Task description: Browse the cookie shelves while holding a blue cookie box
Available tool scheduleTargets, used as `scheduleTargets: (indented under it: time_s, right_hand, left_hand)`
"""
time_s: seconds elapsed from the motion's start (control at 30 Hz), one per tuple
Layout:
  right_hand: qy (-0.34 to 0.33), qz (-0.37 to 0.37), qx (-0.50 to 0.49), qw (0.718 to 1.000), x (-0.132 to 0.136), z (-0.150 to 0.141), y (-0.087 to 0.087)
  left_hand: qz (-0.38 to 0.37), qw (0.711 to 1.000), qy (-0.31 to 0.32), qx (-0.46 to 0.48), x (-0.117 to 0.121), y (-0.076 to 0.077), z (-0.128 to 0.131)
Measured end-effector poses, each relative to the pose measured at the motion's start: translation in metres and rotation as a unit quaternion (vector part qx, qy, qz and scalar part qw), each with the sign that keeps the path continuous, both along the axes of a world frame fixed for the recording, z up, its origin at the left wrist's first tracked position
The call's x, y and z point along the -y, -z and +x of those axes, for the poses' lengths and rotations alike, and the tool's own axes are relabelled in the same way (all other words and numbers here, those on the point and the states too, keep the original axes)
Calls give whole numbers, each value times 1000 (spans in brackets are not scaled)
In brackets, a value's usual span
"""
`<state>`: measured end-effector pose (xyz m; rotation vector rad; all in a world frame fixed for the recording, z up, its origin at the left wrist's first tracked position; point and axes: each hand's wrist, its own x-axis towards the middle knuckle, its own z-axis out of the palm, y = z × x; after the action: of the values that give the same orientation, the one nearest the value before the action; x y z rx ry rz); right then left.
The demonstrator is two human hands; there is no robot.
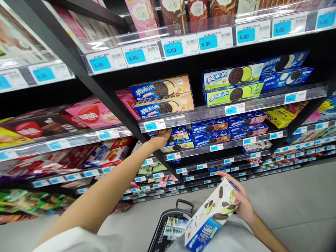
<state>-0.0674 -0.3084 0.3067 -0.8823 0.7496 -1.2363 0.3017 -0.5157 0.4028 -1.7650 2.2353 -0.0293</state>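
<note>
My left hand [160,139] reaches into the shelf at the left, fingers stretched over the blue cookie boxes [178,133] there. The shelf above partly hides its fingertips, but it looks open and touches the boxes. Low in front of me, my right hand [243,201] is closed around the upper end of a white and blue cookie box [212,217]. That box is tilted, showing pictures of dark cookies with green filling. Below it stands a black shopping basket [154,232], its handle [184,202] upright. Inside the basket lies a light blue package [176,227].
Above my left hand sit orange and blue cookie boxes [164,96] on a shelf with a clear price rail [183,118]. Green cookie boxes [233,82] stand to their right. A dark upright post [105,89] divides the shelves. Grey floor tiles [296,196] show at lower right.
</note>
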Motion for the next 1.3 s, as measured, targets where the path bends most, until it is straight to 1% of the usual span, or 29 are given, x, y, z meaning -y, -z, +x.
scheduleTargets:
  time_s: [0.17,0.33,0.47,0.6,0.73,0.87,0.93,1.0,1.07,1.13,1.2,1.27,1.3]
  right_hand:
    - [6,-6,-10,1000,-1,1,-4]
    - [22,17,-21,999,-2,-2,-10]
    - [58,36,-25,997,-5,-6,-8]
    - [99,98,2,990,-5,-7,-5]
    - [150,175,70,970,-1,-1,-5]
    - [216,193,86,953,8,6,-6]
    - [242,198,87,946,13,7,-5]
    - [257,204,92,940,17,8,-4]
    - [264,207,96,937,20,9,-3]
    - [262,206,98,938,23,11,-2]
    - [259,210,96,938,25,15,0]
    - [256,223,91,936,26,19,3]
    - [254,232,88,935,26,20,6]
  left_hand:
    - [0,999,8,-43,9,5,-4]
    - [-6,998,5,-60,18,0,-12]
    - [-5,998,30,-54,28,-1,-9]
    - [0,995,49,-85,40,4,-2]
    - [0,991,53,-122,43,9,1]
    - [-18,992,43,-117,38,11,2]
    - [-30,993,36,-111,30,10,0]
    - [-49,992,40,-111,18,8,-6]
    - [-76,987,70,-125,-2,4,-17]
    - [-101,975,122,-156,-30,0,-34]
    - [-102,959,175,-196,-63,-1,-54]
    - [-71,947,214,-230,-100,7,-74]
    - [-46,944,218,-243,-117,14,-83]
